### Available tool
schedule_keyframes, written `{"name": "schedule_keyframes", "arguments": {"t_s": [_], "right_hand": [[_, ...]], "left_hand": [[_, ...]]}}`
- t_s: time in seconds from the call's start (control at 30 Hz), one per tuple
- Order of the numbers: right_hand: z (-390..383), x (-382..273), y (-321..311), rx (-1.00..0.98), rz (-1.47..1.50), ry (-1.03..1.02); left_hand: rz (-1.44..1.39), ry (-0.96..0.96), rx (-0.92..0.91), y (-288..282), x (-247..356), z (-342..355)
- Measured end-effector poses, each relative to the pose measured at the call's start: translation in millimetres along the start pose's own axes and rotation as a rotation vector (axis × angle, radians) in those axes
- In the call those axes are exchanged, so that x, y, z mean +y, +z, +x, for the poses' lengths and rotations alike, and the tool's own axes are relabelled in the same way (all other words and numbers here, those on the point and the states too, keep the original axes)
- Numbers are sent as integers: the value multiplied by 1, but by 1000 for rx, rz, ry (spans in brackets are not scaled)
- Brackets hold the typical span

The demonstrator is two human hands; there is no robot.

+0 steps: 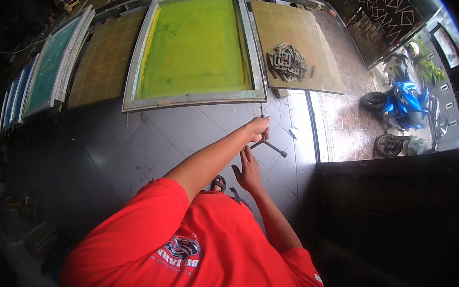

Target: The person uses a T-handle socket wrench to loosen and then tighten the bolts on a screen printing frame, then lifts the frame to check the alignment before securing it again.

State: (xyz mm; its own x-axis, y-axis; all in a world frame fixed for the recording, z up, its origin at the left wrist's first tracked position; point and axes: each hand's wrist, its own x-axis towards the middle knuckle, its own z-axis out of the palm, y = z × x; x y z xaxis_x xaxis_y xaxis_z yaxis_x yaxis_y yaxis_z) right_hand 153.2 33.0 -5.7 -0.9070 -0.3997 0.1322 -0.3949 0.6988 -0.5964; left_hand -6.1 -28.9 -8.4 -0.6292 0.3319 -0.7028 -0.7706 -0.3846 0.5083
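Note:
My left hand [258, 128] is closed around a dark metal T-shaped wrench [270, 145], whose thin shaft reaches toward the lower right corner of a large metal screen frame [135, 68] with yellow-green mesh. My right hand [248, 170] is just below the wrench with its fingers spread, holding nothing; its fingertips are close to the wrench's side arm. Both arms come out of a red shirt at the bottom of the picture.
A pile of grey metal brackets [287, 62] lies on a brown gridded board [321, 70]. More screen frames, one with teal mesh [49, 67], stand at the left. A blue motorcycle [405, 103] is parked at the right. My sandalled foot [217, 183] is on grey floor tiles.

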Motion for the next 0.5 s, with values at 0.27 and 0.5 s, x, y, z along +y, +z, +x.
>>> {"name": "schedule_keyframes", "arguments": {"t_s": [0.27,0.5], "right_hand": [[9,43,-24,129,814,637],[26,-11,-45,644,2170,616]], "left_hand": [[-357,127,-77,16,-14,2],[-385,27,-214,2,-9,-4]]}}
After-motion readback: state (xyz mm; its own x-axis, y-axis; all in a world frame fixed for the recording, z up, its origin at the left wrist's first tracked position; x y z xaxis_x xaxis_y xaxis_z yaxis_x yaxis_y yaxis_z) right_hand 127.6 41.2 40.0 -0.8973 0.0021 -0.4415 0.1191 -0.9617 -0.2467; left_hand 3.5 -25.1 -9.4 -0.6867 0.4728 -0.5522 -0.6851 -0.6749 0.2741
